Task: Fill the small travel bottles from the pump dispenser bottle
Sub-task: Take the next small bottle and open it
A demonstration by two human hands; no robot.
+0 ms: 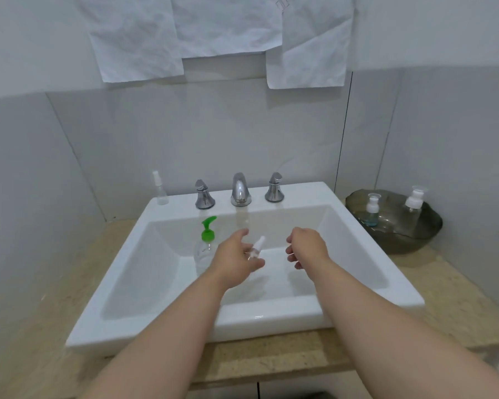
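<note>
Holding one small travel bottle [255,250] over the sink basin is where things stand: the left hand [233,262] has its fingers [257,264] wrapped round the clear body, and the bottle is tilted with its white spray top pointing up and right. The top looks like it's on, so I'd say this is the opening step, before any filling of this one. The right hand [307,246] hovers just beside it, not touching, fingers loosely curled and holding nothing as far as I can tell.

The pump dispenser bottle [202,251], clear with a green pump head, stands upright inside the sink [271,315], just left of the left hand.

My guess for the next move: the right hand twists the spray top off while the left keeps the body steady, then the open neck goes under the green nozzle. It's a narrow mouth, so the aim needs care.

Further out, another spray bottle [160,188] sits on the sink's back left corner, and two more bottles stand in a dark bowl [398,243] on the bench [271,358] at right.
</note>
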